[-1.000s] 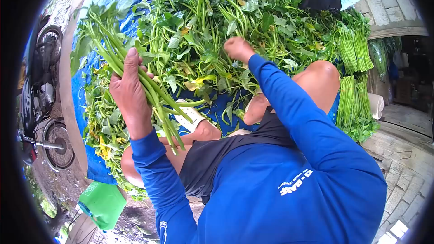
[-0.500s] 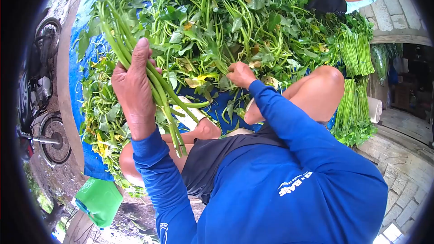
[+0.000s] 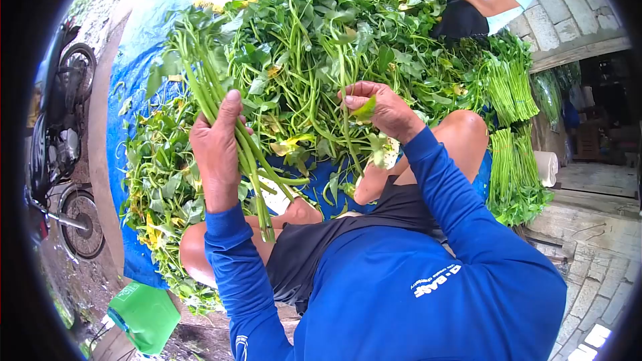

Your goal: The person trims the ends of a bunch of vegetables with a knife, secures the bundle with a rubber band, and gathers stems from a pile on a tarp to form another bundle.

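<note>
A bunch of long green water spinach stems [image 3: 202, 87] is gripped in my left hand [image 3: 217, 144], thumb lying along it, leafy tops up and cut ends hanging toward my lap. My right hand [image 3: 394, 115] pinches a single water spinach stem [image 3: 346, 124] between thumb and fingers. A yellowish-green leaf [image 3: 364, 109] shows beside those fingertips. Behind both hands spreads a big heap of loose water spinach [image 3: 294, 73], its leaves green with some yellow ones.
A blue tarp [image 3: 137, 254] lies under the heap. Tied bundles of stems [image 3: 511, 90] are stacked at the right. Another person [image 3: 498, 3] holds stems at the upper right. A green container [image 3: 144, 317] sits at lower left, near a motorcycle [image 3: 67, 147].
My right hand has come away from the heap, moved slightly right, and now holds one stem. My left hand with its bunch has shifted right and down. The other person's hands now show, holding stems.
</note>
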The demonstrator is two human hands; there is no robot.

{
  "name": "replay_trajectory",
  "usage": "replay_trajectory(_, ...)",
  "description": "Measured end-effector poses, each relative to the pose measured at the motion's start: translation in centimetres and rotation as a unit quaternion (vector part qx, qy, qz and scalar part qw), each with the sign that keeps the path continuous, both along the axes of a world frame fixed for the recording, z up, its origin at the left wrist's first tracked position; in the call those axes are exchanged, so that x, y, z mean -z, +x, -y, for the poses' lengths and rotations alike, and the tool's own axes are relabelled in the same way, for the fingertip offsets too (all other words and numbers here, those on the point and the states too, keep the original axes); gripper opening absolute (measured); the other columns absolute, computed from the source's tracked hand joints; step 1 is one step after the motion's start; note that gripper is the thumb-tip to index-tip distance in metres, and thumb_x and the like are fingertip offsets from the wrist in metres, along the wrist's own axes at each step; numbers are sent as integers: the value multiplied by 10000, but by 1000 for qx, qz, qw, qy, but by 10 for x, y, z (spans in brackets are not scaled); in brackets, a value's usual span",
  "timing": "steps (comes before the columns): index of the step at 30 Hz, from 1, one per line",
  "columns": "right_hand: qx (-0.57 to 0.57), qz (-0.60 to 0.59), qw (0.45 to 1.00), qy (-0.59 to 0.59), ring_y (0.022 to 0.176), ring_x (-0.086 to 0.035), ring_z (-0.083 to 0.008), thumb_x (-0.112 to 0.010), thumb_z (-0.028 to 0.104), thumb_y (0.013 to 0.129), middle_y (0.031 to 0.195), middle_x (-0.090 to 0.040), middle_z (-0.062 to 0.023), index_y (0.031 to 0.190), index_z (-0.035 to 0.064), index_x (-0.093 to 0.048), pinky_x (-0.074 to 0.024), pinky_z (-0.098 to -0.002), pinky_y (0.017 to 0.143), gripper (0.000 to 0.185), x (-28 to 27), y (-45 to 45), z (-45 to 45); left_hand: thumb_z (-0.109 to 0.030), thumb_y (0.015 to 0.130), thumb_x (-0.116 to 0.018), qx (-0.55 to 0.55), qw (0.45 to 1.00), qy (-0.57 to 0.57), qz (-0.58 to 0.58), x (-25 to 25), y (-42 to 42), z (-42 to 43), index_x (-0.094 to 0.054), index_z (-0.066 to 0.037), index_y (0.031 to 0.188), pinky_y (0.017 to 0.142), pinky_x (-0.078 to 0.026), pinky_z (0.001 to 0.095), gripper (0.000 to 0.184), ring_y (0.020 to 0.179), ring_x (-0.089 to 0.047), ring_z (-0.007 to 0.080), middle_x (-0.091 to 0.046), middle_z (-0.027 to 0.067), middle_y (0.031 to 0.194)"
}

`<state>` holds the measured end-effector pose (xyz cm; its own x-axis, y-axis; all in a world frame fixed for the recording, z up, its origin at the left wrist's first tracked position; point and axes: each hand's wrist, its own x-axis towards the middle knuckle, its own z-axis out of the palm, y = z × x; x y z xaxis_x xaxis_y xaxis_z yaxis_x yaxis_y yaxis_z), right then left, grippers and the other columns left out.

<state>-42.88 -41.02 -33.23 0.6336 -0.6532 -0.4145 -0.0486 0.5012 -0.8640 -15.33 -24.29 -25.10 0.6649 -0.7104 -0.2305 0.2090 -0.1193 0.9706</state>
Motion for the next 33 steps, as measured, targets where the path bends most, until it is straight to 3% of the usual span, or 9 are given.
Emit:
replay_trajectory(7,36,52,995,-77,834,-694,-79,-790,115,967,975,-763,-12,1165,37,-778,-555,-236,763,213,-49,27,-9,-393,963,-811,110,992,15,55,3,-28,0,-730,-46,988,591,-497,248,357,643,-625,86,-677,4,777)
replay_trajectory(13,-22,163,986,19,896,-718,-106,-765,111,986,1066,-767,-47,1197,0,-755,-561,-237,801,239,-65,66,-21,-379,974,-812,163,984,-70,35,20,-45,10,-786,-30,1082,665,-473,258,366,747,-592,55,-735,-9,874)
replay_trajectory(15,-47,208,977,-9,913,-712,-108,-755,140,1001,1063,-752,-34,1195,-6,-744,-561,-239,795,243,-67,80,-29,-322,972,-819,181,982,-42,27,18,-42,9,-789,-24,1101,668,-472,253,326,758,-588,46,-736,-15,884)
replay_trajectory(17,-50,135,987,-70,894,-701,-109,-742,174,1018,1043,-732,-19,1188,-6,-727,-563,-253,774,248,-64,84,-29,-280,973,-820,176,983,-23,45,16,-41,9,-785,-19,1097,670,-479,249,291,762,-601,47,-742,-13,890)
replay_trajectory(18,-33,138,990,-10,868,-684,-102,-747,249,1022,1010,-719,-8,1174,4,-714,-557,-264,755,290,-67,86,-29,-245,977,-811,191,980,-45,-19,17,-36,8,-778,-21,1089,674,-491,245,253,762,-621,52,-753,-3,903)
replay_trajectory(22,-179,-2,978,-106,796,-659,-104,-787,359,966,932,-730,-14,1174,11,-740,-532,-270,716,408,-88,69,-26,-237,983,-805,142,986,-79,-34,27,-30,8,-774,-39,1075,677,-497,242,221,750,-632,57,-751,0,899)
replay_trajectory(26,-293,-97,922,-233,806,-685,-151,-784,304,929,949,-755,-83,1233,-40,-724,-548,-310,749,463,-96,62,-38,-280,972,-819,123,990,-60,-28,33,-23,10,-739,-47,1019,624,-519,242,250,692,-642,73,-733,16,859)
replay_trajectory(30,-211,-98,875,-425,749,-652,-188,-770,248,921,853,-698,-131,1268,5,-700,-535,-351,714,430,-76,63,-62,-271,989,-796,104,987,-75,-95,27,-21,11,-728,-38,1016,602,-520,235,244,667,-652,85,-716,16,822)
replay_trajectory(33,-114,-108,920,-359,787,-642,-177,-764,203,931,860,-687,-122,1263,14,-686,-533,-361,716,390,-75,68,-78,-287,1007,-772,97,979,-105,-143,27,-17,12,-706,-48,1040,622,-532,225,250,672,-649,95,-704,20,822)
